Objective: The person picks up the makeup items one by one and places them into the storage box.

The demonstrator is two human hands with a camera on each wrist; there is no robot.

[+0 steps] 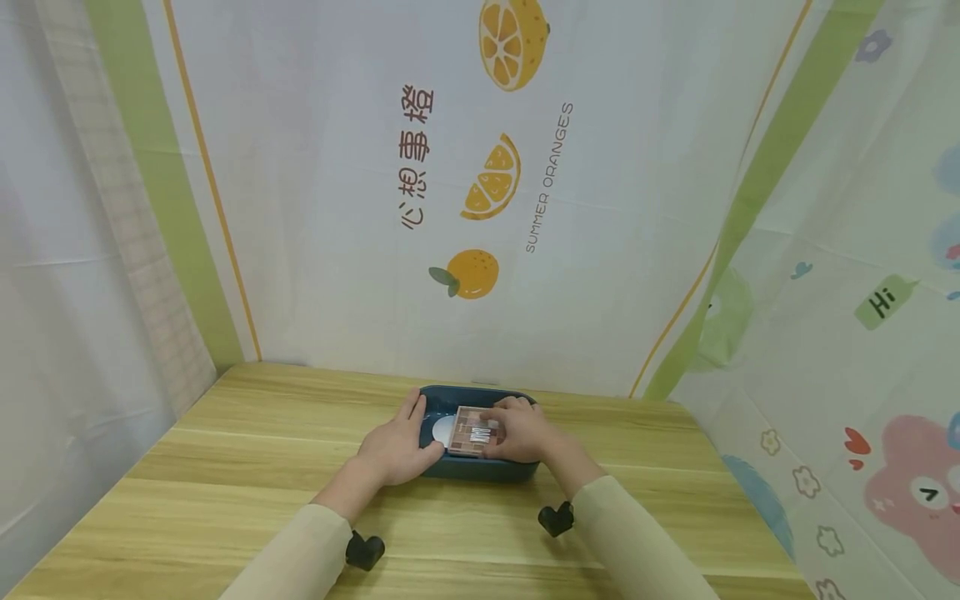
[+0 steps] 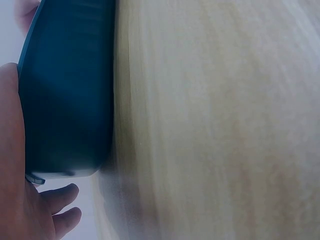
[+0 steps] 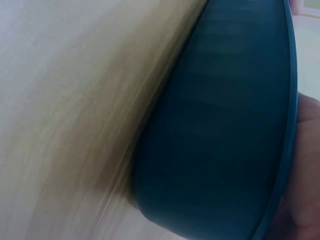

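Note:
A dark blue rectangular basin (image 1: 480, 472) stands on the wooden table. Inside it, an eyeshadow palette (image 1: 467, 425) with a clear lid and brown pans lies partly over a round white thing (image 1: 443, 430). My right hand (image 1: 519, 432) reaches over the basin's right end and grips the palette's right side between thumb and fingers. At the left end, my left hand (image 1: 400, 447) rests along the rim, its fingers stretched out and its thumb near the front edge. In the left wrist view, two fingers (image 2: 65, 220) show outside the basin's end. The right wrist view hides the palette behind the basin wall (image 3: 215, 120).
The wooden table (image 1: 247, 467) extends around the basin. A white cloth (image 1: 345, 325) printed with oranges hangs behind the table's far edge. More printed cloth (image 1: 832, 433) hangs at the right. A black wrist mount (image 1: 365, 551) sits at the left cuff, another mount (image 1: 557, 519) at the right.

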